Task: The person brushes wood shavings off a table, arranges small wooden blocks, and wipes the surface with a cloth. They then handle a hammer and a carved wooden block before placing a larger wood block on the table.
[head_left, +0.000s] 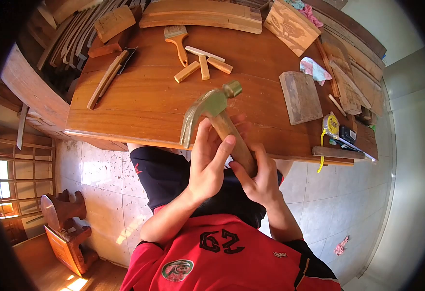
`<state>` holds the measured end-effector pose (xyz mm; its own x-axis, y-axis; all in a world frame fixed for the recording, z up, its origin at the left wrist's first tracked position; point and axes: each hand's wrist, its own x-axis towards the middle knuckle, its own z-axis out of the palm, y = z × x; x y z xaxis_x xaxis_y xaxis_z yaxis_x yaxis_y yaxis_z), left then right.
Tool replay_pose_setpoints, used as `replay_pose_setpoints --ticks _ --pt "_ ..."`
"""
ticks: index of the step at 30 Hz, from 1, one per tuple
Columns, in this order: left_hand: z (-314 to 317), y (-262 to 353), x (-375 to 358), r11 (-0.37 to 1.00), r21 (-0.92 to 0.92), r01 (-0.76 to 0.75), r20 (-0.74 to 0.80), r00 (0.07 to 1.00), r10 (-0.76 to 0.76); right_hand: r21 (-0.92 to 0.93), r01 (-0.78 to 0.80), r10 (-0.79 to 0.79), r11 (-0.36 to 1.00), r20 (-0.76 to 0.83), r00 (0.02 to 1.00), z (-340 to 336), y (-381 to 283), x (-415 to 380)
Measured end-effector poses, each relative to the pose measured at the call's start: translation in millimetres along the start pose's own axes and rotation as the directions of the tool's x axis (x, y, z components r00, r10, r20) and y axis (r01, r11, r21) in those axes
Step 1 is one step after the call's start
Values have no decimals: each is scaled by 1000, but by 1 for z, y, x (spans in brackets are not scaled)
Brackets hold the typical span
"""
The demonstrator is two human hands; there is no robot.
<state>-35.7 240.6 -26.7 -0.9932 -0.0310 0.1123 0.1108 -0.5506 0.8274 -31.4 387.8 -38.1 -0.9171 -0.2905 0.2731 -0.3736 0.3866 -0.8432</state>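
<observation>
A claw hammer with a wooden handle and a worn metal head is held up in front of my body, near the table's front edge. Its head is up, with the claw curving down to the left. My left hand grips the upper handle just below the head, thumb across the wood. Lower down, my right hand is closed around the end of the handle. Behind the hammer, several small wooden pieces and a paintbrush lie on the wooden table.
On the right of the table are a wooden block, a cloth and a yellow tape measure with its tape hanging over the edge. A carved board and planks line the back. A stool stands lower left.
</observation>
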Motion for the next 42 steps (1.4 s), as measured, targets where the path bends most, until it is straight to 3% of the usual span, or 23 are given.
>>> replay_pose_setpoints --ticks 3,7,9,10,11,13,15,18,23,25,28,31,34,37,42 --pt "-2 5 0 999 36 -11 46 999 9 -71 -12 12 997 -1 1000 -3 -5 2" --pt "-4 5 -4 965 243 -103 153 986 67 -227 6 6 974 50 999 -8 -8 5" --pt "-14 6 -6 823 526 -212 345 938 21 4 -52 52 999 47 998 -13 2 4" --pt "-8 15 -5 768 586 -259 366 930 34 114 -79 74 990 45 996 -19 5 4" --pt "-3 24 -5 705 640 -306 387 921 48 122 -259 256 958 45 966 -34 -3 4" --pt "-14 29 8 600 710 -367 417 907 62 53 -352 354 934 -37 934 -60 -18 16" --pt "-40 35 20 425 817 -389 399 914 70 -288 -28 -44 957 -243 969 -87 -11 36" --pt "-84 43 37 216 911 -351 306 927 217 -443 -76 -50 893 -266 963 -140 -23 72" --pt "-111 51 41 244 950 -197 118 946 303 -524 68 -190 849 -183 965 -200 -20 157" --pt "-107 49 40 140 968 -207 150 929 337 -618 128 -292 775 -172 941 -216 -13 185" --pt "-103 41 44 62 976 -209 173 914 366 -669 -17 -220 743 -267 938 -259 2 207" --pt "-103 39 44 40 983 -182 154 913 377 -663 -256 -36 703 -393 919 -311 29 223" --pt "-100 34 48 -47 984 -174 179 915 363 -761 -533 170 370 -508 844 -350 68 232" --pt "-99 35 48 -60 981 -185 194 916 350 -813 -545 213 204 -507 835 -387 119 232" --pt "-101 34 46 -35 982 -187 188 924 333 -788 -428 220 443 -367 904 -417 185 224"
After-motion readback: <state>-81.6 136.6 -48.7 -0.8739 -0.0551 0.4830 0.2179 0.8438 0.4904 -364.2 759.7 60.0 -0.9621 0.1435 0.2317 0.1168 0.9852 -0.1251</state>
